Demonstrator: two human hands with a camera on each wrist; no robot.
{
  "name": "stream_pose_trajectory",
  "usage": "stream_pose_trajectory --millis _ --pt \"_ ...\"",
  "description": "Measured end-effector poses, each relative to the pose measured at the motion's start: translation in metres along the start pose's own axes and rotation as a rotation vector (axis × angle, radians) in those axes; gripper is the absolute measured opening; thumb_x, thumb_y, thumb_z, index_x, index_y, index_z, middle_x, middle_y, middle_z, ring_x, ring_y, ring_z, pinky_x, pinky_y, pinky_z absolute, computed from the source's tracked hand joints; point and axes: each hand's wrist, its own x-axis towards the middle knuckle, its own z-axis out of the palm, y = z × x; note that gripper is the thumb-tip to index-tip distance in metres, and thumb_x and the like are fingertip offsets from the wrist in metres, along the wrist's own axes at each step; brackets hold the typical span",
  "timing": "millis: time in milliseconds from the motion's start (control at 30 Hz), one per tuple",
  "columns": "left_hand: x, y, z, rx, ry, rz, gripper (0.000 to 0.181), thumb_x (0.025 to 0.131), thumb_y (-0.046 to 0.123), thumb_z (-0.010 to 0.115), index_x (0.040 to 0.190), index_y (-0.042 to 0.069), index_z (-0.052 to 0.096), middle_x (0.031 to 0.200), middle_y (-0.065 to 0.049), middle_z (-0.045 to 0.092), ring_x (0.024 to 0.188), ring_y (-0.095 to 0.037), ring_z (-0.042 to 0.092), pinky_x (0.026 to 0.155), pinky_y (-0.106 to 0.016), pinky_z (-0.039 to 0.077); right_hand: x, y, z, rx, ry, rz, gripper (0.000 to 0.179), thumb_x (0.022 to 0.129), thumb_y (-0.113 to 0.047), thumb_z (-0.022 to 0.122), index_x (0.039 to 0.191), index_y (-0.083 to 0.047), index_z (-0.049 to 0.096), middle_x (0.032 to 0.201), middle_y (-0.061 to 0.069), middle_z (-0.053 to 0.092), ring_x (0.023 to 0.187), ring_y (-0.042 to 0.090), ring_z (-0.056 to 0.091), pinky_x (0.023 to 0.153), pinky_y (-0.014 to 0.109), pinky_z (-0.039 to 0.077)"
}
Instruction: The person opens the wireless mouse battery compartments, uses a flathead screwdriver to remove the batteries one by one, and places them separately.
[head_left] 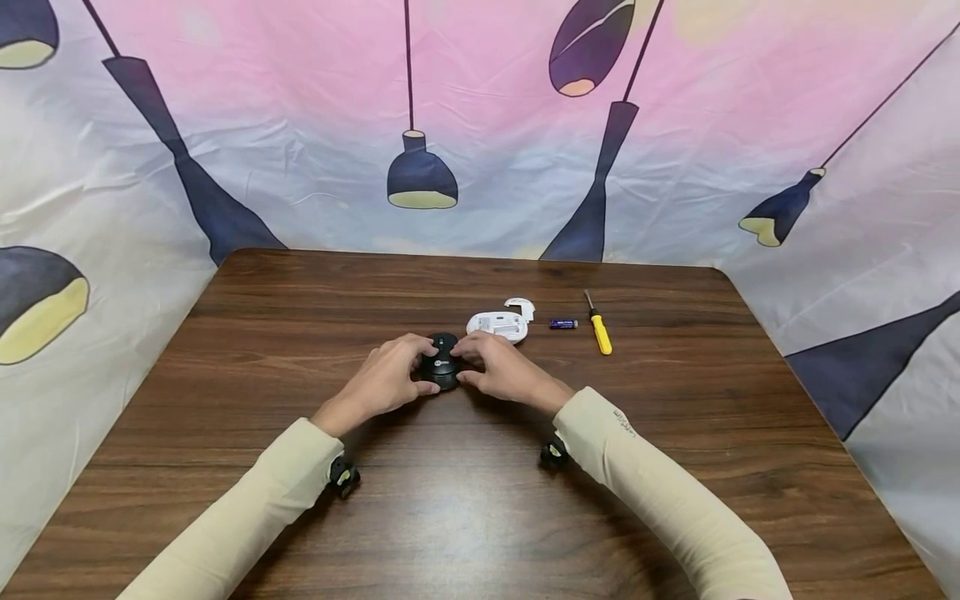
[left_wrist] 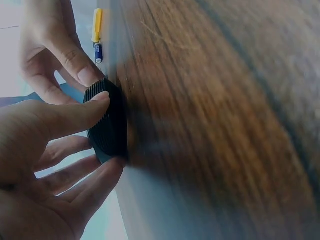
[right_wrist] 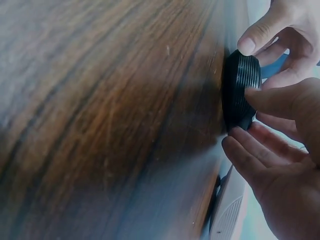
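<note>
Black mouse (head_left: 443, 362), at its left side, is clamped by the left hand (head_left: 386, 375); it lies short of the table's (head_left: 315, 292) far edge, front apparently facing it, long axis near to far; the right hand (head_left: 507, 367) clamps its right side. Steadying seems the step; the next move likely calls for even pressure.

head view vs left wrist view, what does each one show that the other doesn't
Only the head view shows the white mouse lying underside up, the pale sleeves and the pale lettering on top of the black mouse.

Only the left wrist view shows the fine ridges on the black mouse, seen from low down.

Both show the left hand and right hand holding the black mouse, plus the small blue battery, the screwdriver's yellow handle and the wooden table.
</note>
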Motion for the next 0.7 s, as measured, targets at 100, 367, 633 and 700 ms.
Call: stream_pose_trajectory --millis 100,367,633,700 --pt "0.0 0.002 0.001 0.008 0.003 0.011 0.049 0.081 0.02 0.089 0.121 0.001 0.068 0.122 -0.012 0.065 0.095 -0.024 0.064 0.081 -0.044 0.057 -0.003 0.001 -0.001 0.021 -0.021 0.023 0.038 0.091 -0.01 0.077 0.125 0.004 0.066 0.127 0.015 0.062 0.113 0.024 0.065 0.097 0.031 0.056" --pt "0.0 0.007 0.004 -0.01 0.004 0.041 0.049 0.079 0.02 0.09 0.118 -0.001 0.069 0.123 -0.015 0.066 0.098 -0.027 0.067 0.085 -0.046 0.058 -0.007 0.006 -0.003 0.042 -0.021 0.038 0.039 0.088 -0.011 0.081 0.121 0.003 0.068 0.126 0.015 0.066 0.11 0.022 0.068 0.095 0.028 0.057" --pt "0.0 0.013 0.007 -0.051 -0.015 0.046 0.049 0.078 0.017 0.091 0.117 -0.001 0.069 0.124 -0.016 0.064 0.098 -0.028 0.068 0.084 -0.045 0.06 -0.011 0.008 -0.007 0.055 -0.038 0.047 0.042 0.085 -0.011 0.084 0.121 0.002 0.067 0.121 0.013 0.065 0.107 0.023 0.068 0.092 0.027 0.058" --pt "0.001 0.013 0.008 -0.06 -0.016 0.051 0.048 0.077 0.016 0.091 0.117 -0.001 0.069 0.126 -0.016 0.064 0.098 -0.027 0.069 0.084 -0.044 0.06 -0.013 0.008 -0.008 0.055 -0.046 0.044 0.042 0.085 -0.011 0.084 0.121 0.003 0.066 0.124 0.013 0.064 0.108 0.024 0.068 0.092 0.027 0.058"
